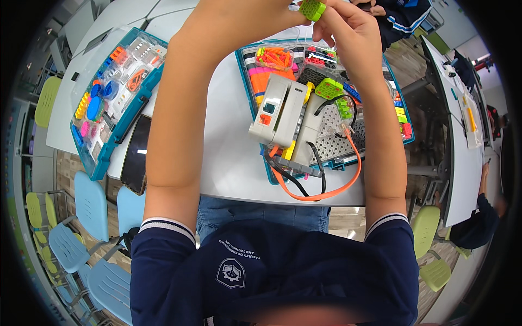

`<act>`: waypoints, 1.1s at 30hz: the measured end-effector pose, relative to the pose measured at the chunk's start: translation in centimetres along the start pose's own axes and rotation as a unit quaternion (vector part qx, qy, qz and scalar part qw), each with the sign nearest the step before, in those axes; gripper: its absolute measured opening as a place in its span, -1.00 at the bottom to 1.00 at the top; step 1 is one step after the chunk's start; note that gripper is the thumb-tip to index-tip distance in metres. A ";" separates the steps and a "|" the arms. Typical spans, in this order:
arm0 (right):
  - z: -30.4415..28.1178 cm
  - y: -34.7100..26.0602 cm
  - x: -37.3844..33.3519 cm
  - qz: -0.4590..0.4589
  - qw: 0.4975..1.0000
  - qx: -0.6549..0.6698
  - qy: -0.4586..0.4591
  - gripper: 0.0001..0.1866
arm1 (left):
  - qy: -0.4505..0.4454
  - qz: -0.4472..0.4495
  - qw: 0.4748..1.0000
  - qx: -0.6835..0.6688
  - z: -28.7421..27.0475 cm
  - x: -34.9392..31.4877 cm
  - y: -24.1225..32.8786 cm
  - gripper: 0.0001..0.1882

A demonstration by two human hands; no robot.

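At the top of the head view, my left hand (253, 22) and my right hand (350, 32) meet around a small lime-green building block (312, 10). Both hands pinch it from either side; some left fingers are cut off by the picture's edge. Below them sits an assembled model with a white and grey controller box (276, 111), lime-green pieces (329, 88) and yellow connectors. An orange cable (348, 182) and black cables loop out of its front. The model rests over an open teal-edged parts case (402, 106).
Clear boxes of orange pieces (274, 57) and red-and-black pieces (321, 56) sit in the case. Left are a second teal case (111, 130) of colourful parts and a black phone (136, 155). Blue chairs (91, 206) stand beside the table; other people are at right and top.
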State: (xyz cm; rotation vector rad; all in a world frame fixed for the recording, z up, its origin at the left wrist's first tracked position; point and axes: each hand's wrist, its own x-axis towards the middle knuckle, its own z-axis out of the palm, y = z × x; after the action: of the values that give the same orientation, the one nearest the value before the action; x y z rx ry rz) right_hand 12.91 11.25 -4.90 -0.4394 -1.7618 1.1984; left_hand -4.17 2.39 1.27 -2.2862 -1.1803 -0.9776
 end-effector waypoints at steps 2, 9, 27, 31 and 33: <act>-0.1 -0.3 -0.1 0.015 0.999 -0.028 0.017 -0.79 | -0.001 0.002 1.000 -0.016 0.2 0.1 0.1 -0.85; 0.1 -1.0 -0.2 0.007 0.998 -0.044 0.043 -0.78 | 0.014 0.005 1.000 -0.023 0.8 0.1 -0.2 -0.84; -2.4 -1.7 0.5 0.063 0.995 0.066 0.029 -0.78 | 0.041 -0.148 0.978 -0.141 -1.9 -0.2 -0.5 -0.81; -2.7 -0.2 0.6 0.020 0.987 -0.105 -0.117 -0.73 | 0.058 -0.167 0.973 -0.147 -2.6 -0.5 -1.2 -0.79; -2.2 1.0 0.6 -0.004 0.967 -0.203 -0.151 -0.73 | 0.057 -0.169 0.974 -0.140 -2.6 -0.5 -1.4 -0.80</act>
State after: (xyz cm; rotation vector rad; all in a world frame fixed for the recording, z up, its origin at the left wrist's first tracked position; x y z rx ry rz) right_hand 14.25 13.32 -5.27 -0.5067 -2.2846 0.9298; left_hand -6.64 1.31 2.71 -2.2374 -1.4957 -1.4625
